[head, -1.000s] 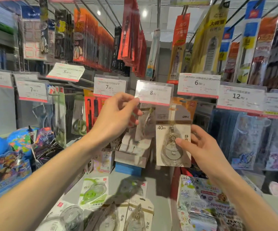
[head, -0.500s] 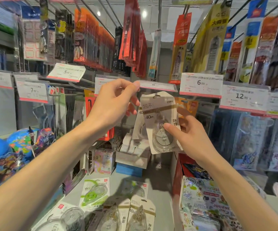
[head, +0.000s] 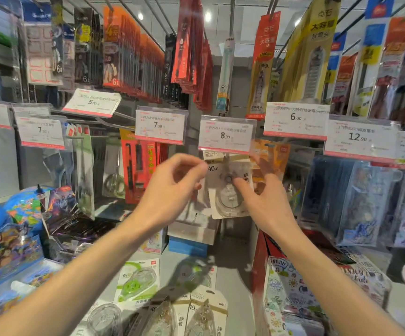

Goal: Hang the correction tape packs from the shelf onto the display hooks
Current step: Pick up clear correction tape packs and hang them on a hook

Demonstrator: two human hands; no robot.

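Pack (head: 230,190) against right grip (head: 267,202)

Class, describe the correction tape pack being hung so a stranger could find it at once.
Find the 8.00 price tag in the middle of the hook row. Directly under it hangs a white card pack marked 40m, between the left hand and right hand. Unlike the green-trimmed pack on the shelf below, its dispenser is clear.

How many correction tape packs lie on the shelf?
5: a green pack, a shadowed pack right of it, two beige packs at the front, and a clear pack left of them. Others may be hidden.
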